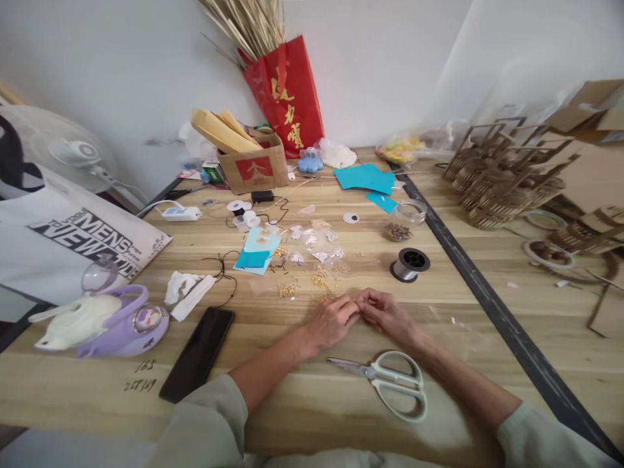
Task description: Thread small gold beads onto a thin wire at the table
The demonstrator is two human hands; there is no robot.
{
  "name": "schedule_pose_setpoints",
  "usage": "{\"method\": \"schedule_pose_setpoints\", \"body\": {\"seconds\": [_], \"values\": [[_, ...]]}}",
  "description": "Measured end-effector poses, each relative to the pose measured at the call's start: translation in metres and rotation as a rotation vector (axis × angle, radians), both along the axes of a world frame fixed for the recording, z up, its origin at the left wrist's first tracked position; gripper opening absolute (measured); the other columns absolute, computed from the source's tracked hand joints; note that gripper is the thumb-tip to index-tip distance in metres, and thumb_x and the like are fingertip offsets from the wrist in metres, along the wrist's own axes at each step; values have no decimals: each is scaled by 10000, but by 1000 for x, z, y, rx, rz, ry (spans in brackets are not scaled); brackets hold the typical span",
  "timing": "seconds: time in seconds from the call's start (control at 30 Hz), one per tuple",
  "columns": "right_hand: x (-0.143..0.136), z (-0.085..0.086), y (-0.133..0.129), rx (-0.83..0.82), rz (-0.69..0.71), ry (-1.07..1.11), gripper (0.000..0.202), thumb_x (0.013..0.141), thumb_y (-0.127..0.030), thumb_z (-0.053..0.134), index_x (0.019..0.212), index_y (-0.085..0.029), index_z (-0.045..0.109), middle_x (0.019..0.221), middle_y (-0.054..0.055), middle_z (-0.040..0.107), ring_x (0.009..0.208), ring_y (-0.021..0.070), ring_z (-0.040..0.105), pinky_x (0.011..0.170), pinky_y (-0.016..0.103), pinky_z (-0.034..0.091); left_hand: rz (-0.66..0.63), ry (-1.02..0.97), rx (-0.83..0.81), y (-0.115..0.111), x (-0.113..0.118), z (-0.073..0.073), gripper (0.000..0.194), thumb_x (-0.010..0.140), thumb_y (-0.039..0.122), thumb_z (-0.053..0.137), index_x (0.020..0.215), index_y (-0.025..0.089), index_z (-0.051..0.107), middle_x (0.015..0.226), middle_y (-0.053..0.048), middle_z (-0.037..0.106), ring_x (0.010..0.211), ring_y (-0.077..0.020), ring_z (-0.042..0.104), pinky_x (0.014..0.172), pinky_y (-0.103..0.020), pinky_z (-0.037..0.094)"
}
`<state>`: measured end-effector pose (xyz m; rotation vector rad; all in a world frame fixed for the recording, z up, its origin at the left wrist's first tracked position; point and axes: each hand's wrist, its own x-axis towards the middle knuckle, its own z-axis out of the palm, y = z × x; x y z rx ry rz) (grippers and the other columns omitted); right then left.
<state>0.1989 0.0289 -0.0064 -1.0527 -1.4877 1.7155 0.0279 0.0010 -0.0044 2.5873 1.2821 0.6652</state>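
Over the middle of the wooden table, my left hand (332,320) and my right hand (385,313) meet fingertip to fingertip. Both are closed in a pinch, and whatever lies between the fingers is too small to make out. Just beyond my left hand are small gold beads (320,278), with another little heap (287,290) to the left. A spool of thin clear or silvery line (410,265) stands beyond my right hand. Scissors with pale green handles (390,380) lie in front of my hands, blades pointing left.
A black phone (197,354) and a purple-and-white cup (117,322) are at the left. Small plastic bags (319,239), blue sheets (365,179) and a bead jar (398,231) lie farther back. Wooden baskets (507,175) stand at right. A cardboard box (256,168) and red bag (287,97) stand behind.
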Motion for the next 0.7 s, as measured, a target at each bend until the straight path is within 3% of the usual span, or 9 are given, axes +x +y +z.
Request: {"method": "schedule_pose_setpoints", "body": {"seconds": [0.13, 0.33, 0.7], "values": [[0, -1, 0, 2, 6, -17, 355, 765, -492, 627, 778, -163, 492, 456, -91, 374, 372, 44, 297, 358, 182, 203, -23, 12, 65, 1, 0, -1, 214, 928, 214, 404, 842, 156, 592, 801, -45, 597, 735, -145, 588, 676, -266, 487], [2, 1, 1, 49, 16, -87, 328, 776, -467, 601, 781, -156, 498, 519, -70, 409, 420, 49, 313, 393, 192, 211, -59, -185, -36, 2, -2, 1, 151, 894, 196, 483, 829, 147, 611, 865, -56, 599, 781, -127, 596, 724, -247, 504], [4, -2, 5, 194, 35, -195, 200, 786, -341, 548, 766, -143, 530, 681, -3, 533, 601, 107, 489, 553, 225, 375, -159, -492, -97, 5, 1, 0, 118, 844, 147, 542, 737, 147, 594, 806, -68, 645, 787, -137, 618, 733, -249, 508]]}}
